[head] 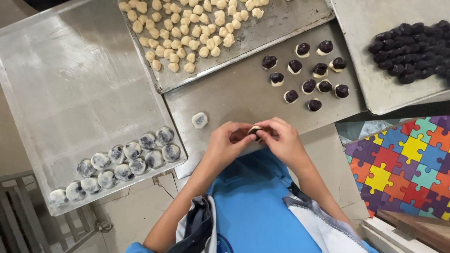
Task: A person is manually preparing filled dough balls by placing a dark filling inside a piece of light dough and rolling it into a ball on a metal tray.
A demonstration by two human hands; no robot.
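Both hands, left (228, 140) and right (281, 139), pinch one half-wrapped dough piece (255, 131) in a closed grip at the near centre. Wrapped balls (123, 163) fill only the near edge of the left tray (70, 84); one (200, 120) lies loose. Topped pieces (307, 70), plain dough lumps (187, 33) and dark filling balls (412, 47) remain far and right. Nothing obstructs.

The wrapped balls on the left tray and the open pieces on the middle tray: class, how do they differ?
1. The wrapped balls are closed, their dark filling only showing grey through the dough; the open pieces have dark filling sitting bare on pale dough.
2. The wrapped balls lie packed in touching rows; the open pieces lie spaced apart.

Both are small, round and made of pale dough with dark filling. The hands hold one piece between the fingers.
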